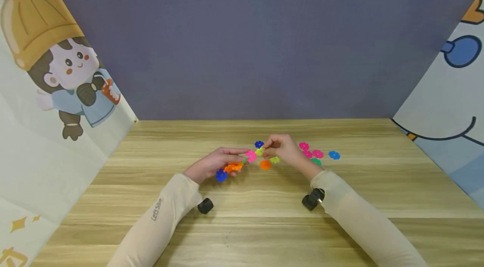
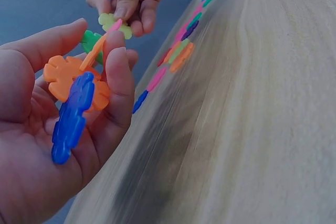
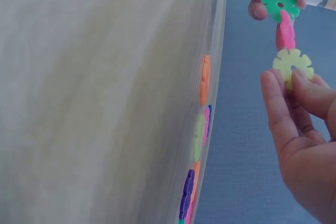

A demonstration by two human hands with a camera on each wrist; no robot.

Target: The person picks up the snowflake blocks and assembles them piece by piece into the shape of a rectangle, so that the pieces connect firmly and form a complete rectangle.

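My left hand (image 1: 217,161) holds a chain of interlocking plastic flower discs between thumb and fingers. A blue disc (image 2: 73,119) forms the end near the palm. After it come an orange disc (image 2: 62,76), a second orange one seen edge-on, a green disc (image 3: 270,7) and a pink disc (image 3: 286,32). My right hand (image 1: 286,149) pinches a pale yellow disc (image 3: 283,65) between thumb and fingers. In the right wrist view its notched rim meets the lower end of the pink disc. Both hands are raised above the wooden table (image 1: 257,229).
Loose discs lie flat beyond and around the hands: an orange disc (image 1: 266,165), a yellow disc (image 1: 276,159), a dark blue disc (image 1: 259,144). Farther right lie several pink discs (image 1: 318,154), a green disc (image 1: 316,161) and a blue disc (image 1: 334,155). A grey-blue partition (image 1: 242,48) stands behind the table.
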